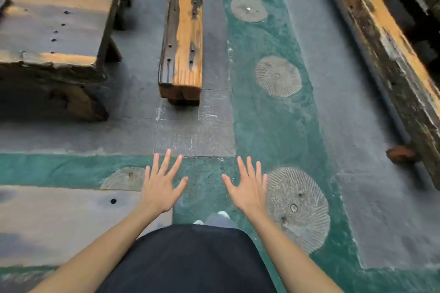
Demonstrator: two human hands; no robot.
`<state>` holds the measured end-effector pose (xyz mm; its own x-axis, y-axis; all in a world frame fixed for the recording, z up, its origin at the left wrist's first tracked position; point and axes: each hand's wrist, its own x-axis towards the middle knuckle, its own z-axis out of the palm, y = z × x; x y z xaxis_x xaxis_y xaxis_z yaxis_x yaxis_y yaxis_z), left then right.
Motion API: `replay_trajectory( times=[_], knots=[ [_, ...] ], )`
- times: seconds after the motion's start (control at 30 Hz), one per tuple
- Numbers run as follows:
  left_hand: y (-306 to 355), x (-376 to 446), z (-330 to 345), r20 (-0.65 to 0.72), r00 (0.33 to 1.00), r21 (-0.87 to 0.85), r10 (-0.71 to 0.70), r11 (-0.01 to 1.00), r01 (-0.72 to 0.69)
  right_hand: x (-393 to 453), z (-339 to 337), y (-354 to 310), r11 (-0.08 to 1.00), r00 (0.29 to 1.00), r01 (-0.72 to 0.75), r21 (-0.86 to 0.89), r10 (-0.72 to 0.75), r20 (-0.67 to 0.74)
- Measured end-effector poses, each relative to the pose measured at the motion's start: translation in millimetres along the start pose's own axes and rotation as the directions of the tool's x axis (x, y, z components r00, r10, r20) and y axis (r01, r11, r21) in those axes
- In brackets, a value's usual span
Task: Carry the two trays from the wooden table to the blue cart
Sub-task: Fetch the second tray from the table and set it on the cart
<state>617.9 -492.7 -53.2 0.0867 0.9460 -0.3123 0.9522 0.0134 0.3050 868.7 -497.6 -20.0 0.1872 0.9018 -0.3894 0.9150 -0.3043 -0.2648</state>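
Head view, looking down at the floor. Neither tray is in view, nor the blue cart; where the trays lie cannot be told from this view.

Left hand (160, 185): palm down, fingers spread wide apart, holding nothing, hovering over the floor. Right hand (248, 184): the same pose, fingers splayed, empty. The two hands sit side by side at about 6 o'clock of the view, well apart from each other, both forearms reaching forward from the body toward 12 o'clock.

Surroundings: a large weathered wooden bench (52, 21) at about 10 o'clock, its visible top bare of any tray. A small wooden stool (182, 43), long axis running 12 to 6, stands just right of it at about 12 o'clock. A long plank bench (385, 43) runs diagonally along the 2 o'clock side. The green floor strip (273, 114) with round stone inlays (278, 76) leads ahead toward 12 o'clock, between the stool and the long plank bench.

Judgement: the person is walking empty-handed, either toward the trays or between carries. Which cannot be settled here. If the large bench is the wooden table of the task, the left hand is nearer it, and the turn needed would be toward 10 o'clock. Neither hand is shaped for a grasp yet.
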Motion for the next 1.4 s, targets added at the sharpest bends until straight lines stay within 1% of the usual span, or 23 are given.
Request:
replay_trajectory(
  times=[0.13,0.27,0.4,0.5,0.57,0.67,0.73,0.83,1.03,1.17,1.3,1.4],
  knots=[
    [-19,22,-24,-0.093,0.987,-0.046,-0.132,0.991,0.128,58,-14,-46,0.984,0.985,0.165,-0.072,-0.16,0.058],
    [-41,61,-42,-0.155,0.953,-0.098,-0.259,0.964,0.246,126,-23,-94,0.937,0.946,0.32,-0.14,-0.309,0.097],
    [-73,120,-53,-0.165,0.899,-0.133,-0.406,0.912,0.388,212,-26,-150,0.859,0.881,0.472,-0.201,-0.453,0.133],
    [-91,146,-58,-0.138,0.853,-0.155,-0.504,0.861,0.484,255,-28,-186,0.813,0.844,0.535,-0.23,-0.505,0.179],
    [-104,161,-68,-0.153,0.825,-0.154,-0.544,0.837,0.524,278,-28,-215,0.786,0.817,0.575,-0.23,-0.535,0.215],
    [-124,174,-89,-0.149,0.769,-0.165,-0.622,0.782,0.6,308,-28,-262,0.692,0.735,0.677,-0.251,-0.619,0.277],
    [-134,172,-96,-0.143,0.73,-0.175,-0.668,0.743,0.646,316,-25,-289,0.638,0.685,0.728,-0.251,-0.66,0.308],
    [-147,167,-101,-0.167,0.662,-0.213,-0.731,0.682,0.699,324,-18,-327,0.597,0.635,0.771,-0.221,-0.693,0.343],
    [-178,152,-112,-0.118,0.541,-0.297,-0.833,0.549,0.781,330,6,-395,0.49,0.527,0.847,-0.207,-0.72,0.452],
    [-213,143,-121,-0.099,0.466,-0.319,-0.879,0.472,0.822,331,22,-447,0.428,0.474,0.879,-0.212,-0.727,0.497],
    [-270,143,-137,-0.086,0.426,-0.331,-0.901,0.429,0.841,326,42,-512,0.384,0.43,0.901,-0.201,-0.738,0.52],
    [-320,146,-153,-0.095,0.416,-0.342,-0.905,0.422,0.84,317,58,-568,0.373,0.415,0.908,-0.19,-0.745,0.521]
  ],
)
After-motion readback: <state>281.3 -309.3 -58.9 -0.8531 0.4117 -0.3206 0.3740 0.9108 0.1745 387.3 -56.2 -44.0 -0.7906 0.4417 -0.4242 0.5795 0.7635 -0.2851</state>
